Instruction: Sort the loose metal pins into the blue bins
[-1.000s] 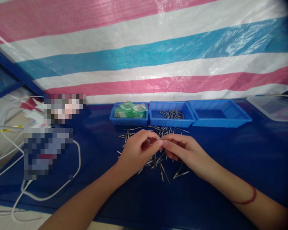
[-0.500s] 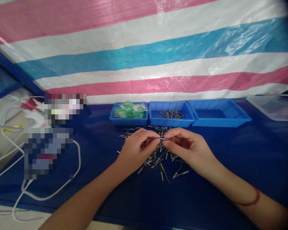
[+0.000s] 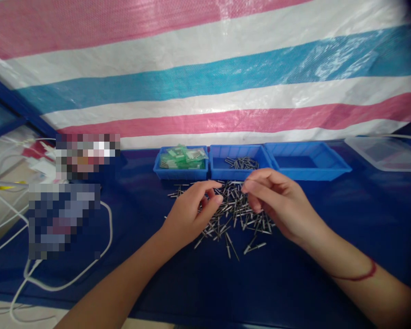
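A loose pile of blind rivets (image 3: 238, 208), silvery with long thin pins, lies on the blue table. Over the left part of the pile is my left hand (image 3: 195, 208), its thumb and index finger apart and nothing visible between them. My right hand (image 3: 277, 201) hovers above the pile's right side, thumb pressed to the fingertips in a pinch. Whatever those fingers hold, if anything, is hidden. Behind the pile, the middle blue bin (image 3: 238, 174) has several rivets inside, close to my right fingertips.
Left of the middle bin, another blue bin (image 3: 181, 174) contains green-and-clear packets (image 3: 183, 156). A third blue bin (image 3: 311, 172) adjoins on the right, beside a clear plastic lid (image 3: 383, 155). White cables (image 3: 111, 224) loop over the table's left side. A striped sheet (image 3: 205, 82) hangs behind.
Half a second ago both hands pinched one rivet between them. My hands have separated: the right moved up and right toward the middle bin, while the left thumb and index finger opened.
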The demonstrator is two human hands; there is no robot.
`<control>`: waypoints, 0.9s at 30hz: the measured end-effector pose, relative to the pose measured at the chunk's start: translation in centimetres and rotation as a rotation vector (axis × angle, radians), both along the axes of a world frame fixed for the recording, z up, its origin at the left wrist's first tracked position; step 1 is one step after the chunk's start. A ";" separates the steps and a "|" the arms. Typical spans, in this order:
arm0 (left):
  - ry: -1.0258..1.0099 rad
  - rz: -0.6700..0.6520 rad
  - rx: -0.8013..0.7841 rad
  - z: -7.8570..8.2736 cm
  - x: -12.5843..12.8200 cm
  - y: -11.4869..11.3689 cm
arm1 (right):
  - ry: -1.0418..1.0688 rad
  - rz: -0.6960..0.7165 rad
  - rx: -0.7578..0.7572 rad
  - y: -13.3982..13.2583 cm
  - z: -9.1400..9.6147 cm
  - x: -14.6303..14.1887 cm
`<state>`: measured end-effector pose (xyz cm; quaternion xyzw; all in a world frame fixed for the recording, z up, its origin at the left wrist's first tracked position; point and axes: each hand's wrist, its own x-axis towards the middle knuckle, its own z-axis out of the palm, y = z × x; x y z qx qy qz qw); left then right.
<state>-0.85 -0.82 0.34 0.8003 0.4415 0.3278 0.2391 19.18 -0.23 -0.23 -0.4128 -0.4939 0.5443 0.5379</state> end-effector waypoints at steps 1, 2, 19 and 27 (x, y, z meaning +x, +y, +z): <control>-0.007 0.019 0.008 0.1 -0.1 0.0 | 0.034 -0.057 -0.008 0.4 0.1 0.4; -0.007 0.032 0.018 0.1 -0.1 0.0 | 0.066 -0.108 -0.013 0.8 0.3 0.8; 0.322 -0.185 0.177 -1.4 0.5 0.7 | -1.113 0.242 0.496 1.5 0.0 3.0; 0.331 -0.192 0.151 -1.4 0.5 0.6 | -1.284 0.231 0.581 1.3 -0.9 2.5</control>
